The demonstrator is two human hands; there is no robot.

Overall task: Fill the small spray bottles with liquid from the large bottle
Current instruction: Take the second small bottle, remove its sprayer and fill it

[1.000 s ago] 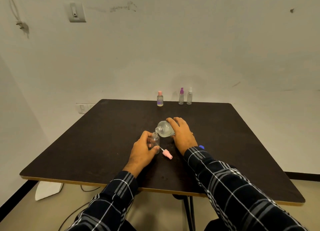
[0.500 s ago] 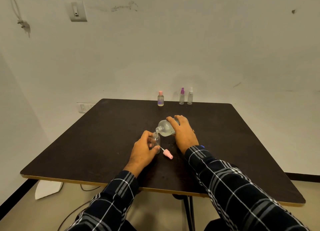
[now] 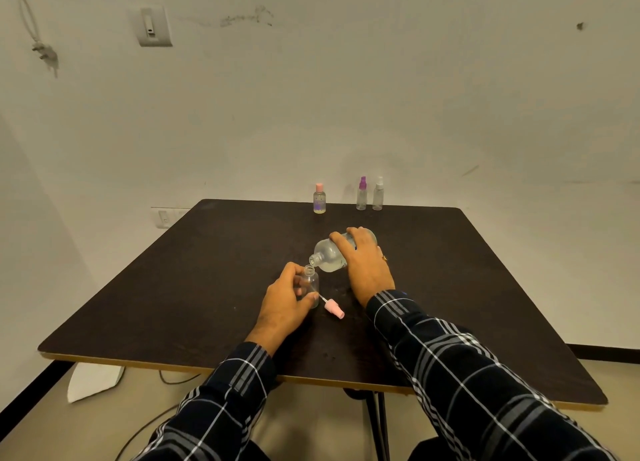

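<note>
Roughly midway between the edges of the desk [image 3: 173, 287], the uncapped small spray bottle [image 3: 311, 283] is held upright in the curled left hand [image 3: 284, 308]. The large bottle [image 3: 330, 253] is gripped by the right hand [image 3: 367, 265], tilted, its neck just above that mouth.

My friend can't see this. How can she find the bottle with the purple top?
Look along the far edge of the dark table, by the wall. Three small bottles stand there. The purple-topped bottle is the middle one, close beside the white-topped bottle and farther from the pink-capped bottle.
</note>
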